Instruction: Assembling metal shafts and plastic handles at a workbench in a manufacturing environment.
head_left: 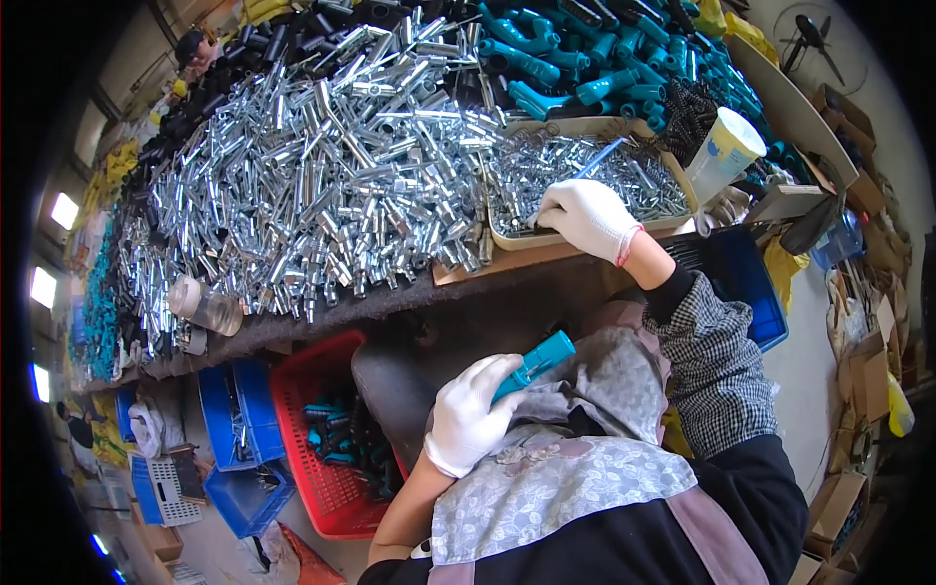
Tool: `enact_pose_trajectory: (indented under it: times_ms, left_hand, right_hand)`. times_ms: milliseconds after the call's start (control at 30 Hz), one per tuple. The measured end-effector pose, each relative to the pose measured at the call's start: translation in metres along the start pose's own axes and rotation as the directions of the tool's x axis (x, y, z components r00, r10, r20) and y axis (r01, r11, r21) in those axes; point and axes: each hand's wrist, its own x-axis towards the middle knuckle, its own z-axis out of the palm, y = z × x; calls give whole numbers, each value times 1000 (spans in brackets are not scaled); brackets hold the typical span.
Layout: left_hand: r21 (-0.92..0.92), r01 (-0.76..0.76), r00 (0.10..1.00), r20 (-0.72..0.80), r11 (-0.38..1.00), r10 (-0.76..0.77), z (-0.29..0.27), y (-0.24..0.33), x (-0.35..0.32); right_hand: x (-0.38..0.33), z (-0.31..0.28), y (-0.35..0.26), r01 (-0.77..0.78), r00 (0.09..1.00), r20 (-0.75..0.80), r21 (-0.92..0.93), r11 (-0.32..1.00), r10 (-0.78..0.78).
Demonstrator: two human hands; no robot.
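Note:
My left hand, in a white glove, is closed around a teal plastic tool handle above my lap. The handle tilts up to the right, with a slot along its visible side. Over the near side of a shallow tray is my gloved right hand. Its fingers are bent and pressed together, fingertips down among small metal parts and springs; whatever they pinch is hidden. A thin blue stick lies in the tray just beyond that hand.
Shiny metal socket-like parts form a big heap left of the tray. Teal handles are piled behind it. A paper cup stands right of the tray, a clear bottle at the table's left front. Below sit a red basket and blue bins.

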Motion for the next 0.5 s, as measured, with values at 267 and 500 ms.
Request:
enact_pose_trajectory:
  times_ms: [267, 500]
  left_hand:
    - [-588, 485, 844, 120, 647, -523, 0, -6, -10]
    - [-854, 456, 783, 253, 249, -569, 3, 4, 18]
  right_hand:
    - [-25, -18, -39, -13, 961, -198, 664, 748, 193]
    - [-97, 37, -91, 451, 868, -404, 393, 801, -289]
